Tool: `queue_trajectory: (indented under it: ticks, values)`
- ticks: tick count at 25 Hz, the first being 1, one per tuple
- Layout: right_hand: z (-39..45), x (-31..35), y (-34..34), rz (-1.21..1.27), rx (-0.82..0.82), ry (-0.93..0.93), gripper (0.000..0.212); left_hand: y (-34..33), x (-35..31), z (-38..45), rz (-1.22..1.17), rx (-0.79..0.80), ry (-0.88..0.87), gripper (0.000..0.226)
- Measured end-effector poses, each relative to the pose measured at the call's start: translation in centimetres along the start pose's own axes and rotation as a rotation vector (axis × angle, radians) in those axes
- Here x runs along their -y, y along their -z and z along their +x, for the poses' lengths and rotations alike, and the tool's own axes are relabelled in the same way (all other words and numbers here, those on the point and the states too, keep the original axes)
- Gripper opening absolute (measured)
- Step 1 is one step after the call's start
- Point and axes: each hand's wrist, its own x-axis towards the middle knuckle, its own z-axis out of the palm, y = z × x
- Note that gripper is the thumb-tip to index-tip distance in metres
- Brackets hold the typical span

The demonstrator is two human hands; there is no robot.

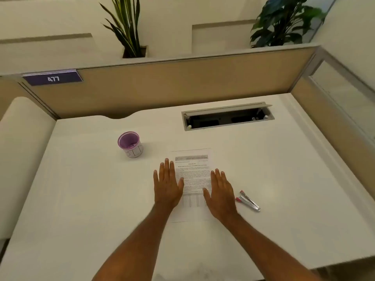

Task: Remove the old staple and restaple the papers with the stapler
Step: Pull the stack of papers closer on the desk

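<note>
Head-worn camera looks forward and down, close over the desk (101, 199).

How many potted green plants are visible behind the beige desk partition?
2: a spiky-leaved green plant behind the partition at left-centre, a broad-leaved green plant at the right. Others may be out of view.

Soft warm light, slight blur, wide-angle bowing at edges.

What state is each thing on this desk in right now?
Papers: flat on the desk, printed side up.
Left hand: open, on the papers' left edge.
Right hand: open, on their right edge.
Stapler: lying untouched.
Purple cup: upright.
Cable hatch: lid open.
</note>
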Motion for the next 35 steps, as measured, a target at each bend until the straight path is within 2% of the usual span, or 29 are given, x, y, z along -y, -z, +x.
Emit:
queue_trajectory:
  ticks: [3, 7, 13, 18, 23, 27, 32, 35]
  values:
    - [-0.2, -0.3, -1.4, -0.009, 0.067, -0.053, 0.073, -1.4, 0.4, -0.2, 0.001, 0.080, 0.083, 0.074]
    - [-0.5, -0.7, -2.9, -0.019, 0.128, -0.064, 0.073, -2.1, 0.3, -0.3, -0.071, 0.095, 0.202, 0.071]
    - [-0.8, -1.5, -4.5, -0.026, 0.104, -0.048, 0.072, -2.1, -0.3, 1.6, -0.297, 0.100, 0.412, 0.068]
    - [-0.6, -2.0, -4.7, 0.001, 0.106, -0.049, 0.073, -1.8, -0.4, 3.5, -0.621, 0.082, 0.657, 0.064]
    - [-0.4, -2.1, -4.6, 0.042, 0.110, -0.057, 0.074, -1.1, -0.1, 4.8, -1.194, 0.092, 0.888, 0.063]
    - [-0.3, -2.3, -4.7, 0.062, 0.108, -0.063, 0.074, -0.6, 1.0, 5.4, -1.225, 0.152, 0.860, 0.052]
    - [-0.2, -2.3, -4.6, 0.080, 0.110, -0.063, 0.074, -0.7, 1.9, 5.6, -1.242, 0.089, 0.836, 0.007]
    - [0.0, -2.1, -4.3, 0.111, 0.108, -0.081, 0.073, -0.6, 1.9, 5.4, -1.240, 0.111, 0.834, 0.008]
